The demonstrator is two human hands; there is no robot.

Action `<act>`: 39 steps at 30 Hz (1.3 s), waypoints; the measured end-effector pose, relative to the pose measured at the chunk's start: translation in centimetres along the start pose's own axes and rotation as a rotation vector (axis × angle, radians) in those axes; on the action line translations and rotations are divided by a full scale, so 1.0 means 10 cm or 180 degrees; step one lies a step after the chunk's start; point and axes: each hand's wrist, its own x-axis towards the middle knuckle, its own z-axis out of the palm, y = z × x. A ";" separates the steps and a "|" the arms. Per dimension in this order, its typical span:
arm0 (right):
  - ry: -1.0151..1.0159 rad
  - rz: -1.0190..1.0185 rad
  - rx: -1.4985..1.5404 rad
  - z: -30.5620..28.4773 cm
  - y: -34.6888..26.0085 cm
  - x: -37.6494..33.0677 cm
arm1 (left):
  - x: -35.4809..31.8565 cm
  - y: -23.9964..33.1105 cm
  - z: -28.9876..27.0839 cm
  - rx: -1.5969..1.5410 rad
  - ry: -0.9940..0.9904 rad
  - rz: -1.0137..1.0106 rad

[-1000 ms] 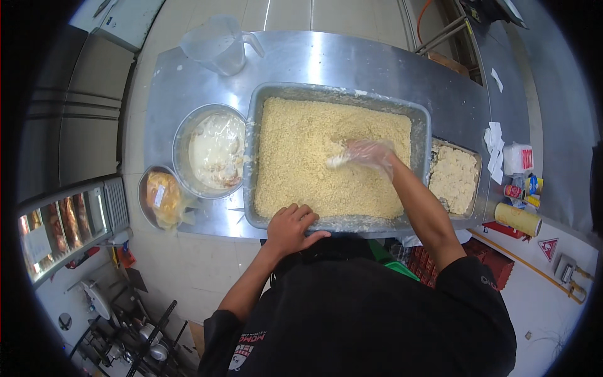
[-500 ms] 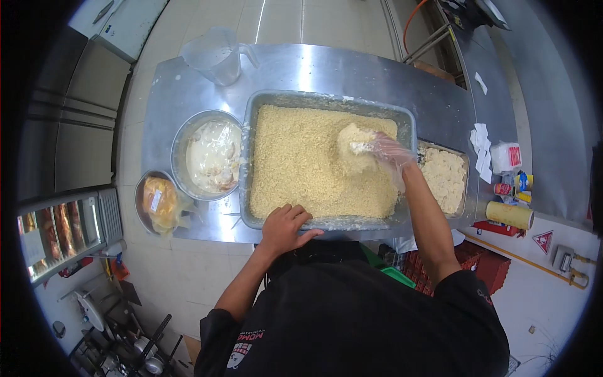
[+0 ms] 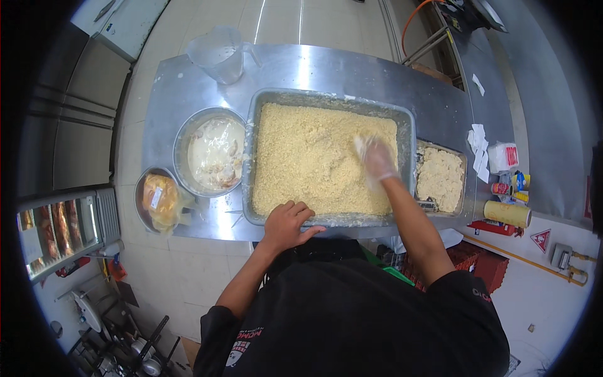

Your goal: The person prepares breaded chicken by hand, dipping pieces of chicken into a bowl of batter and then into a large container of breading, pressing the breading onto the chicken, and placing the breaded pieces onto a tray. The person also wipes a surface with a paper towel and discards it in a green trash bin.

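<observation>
A grey plastic tub (image 3: 411, 135) holds a deep bed of pale yellow breadcrumbs (image 3: 295, 151). At the tub's near rim, my bare left hand (image 3: 287, 225) grips the edge, fingers curled over it and thumb stretched along it. In a clear plastic glove, my right hand (image 3: 378, 160) is down at the crumbs on the tub's right side. Its crumb-coated fingers are smeared by motion, and whatever may be under them is hidden. To the right stands a metal tray (image 3: 463, 188) of crumb-coated pieces (image 3: 440, 179).
Left of the tub, a round metal bowl (image 3: 178, 157) contains pieces in white batter. A smaller bowl (image 3: 139, 204) with a bagged orange-yellow item stands nearer. A clear jug (image 3: 223, 63) is at the table's far left; paper (image 3: 478, 151) and small packages lie at the right.
My right hand has moved left and down into the crumbs; the coated clump it held no longer shows. My left hand stays on the rim.
</observation>
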 end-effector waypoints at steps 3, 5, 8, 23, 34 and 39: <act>-0.0277 -0.0322 0.0429 0.36 0.10 -0.02 | 0.02 0.01 0.00 -0.0053 -0.0075 -0.0008; -0.1165 -0.0100 0.0967 0.49 0.20 -0.11 | 0.04 0.01 0.01 -0.0034 -0.0036 0.0005; -0.2210 0.1408 0.2627 0.40 0.11 -0.19 | 0.01 0.00 -0.01 0.0027 -0.0025 0.0002; -0.1351 0.1644 0.3724 -1.03 -0.35 0.11 | 0.05 -0.02 -0.01 -0.0053 -0.0176 -0.0056; 0.0145 -0.0074 0.1037 -0.20 -1.14 0.27 | 0.07 -0.01 -0.01 0.0016 -0.0168 -0.0055; -0.0031 -0.0200 0.1359 -0.18 -1.12 0.22 | 0.04 0.01 -0.03 0.0039 -0.0356 -0.0198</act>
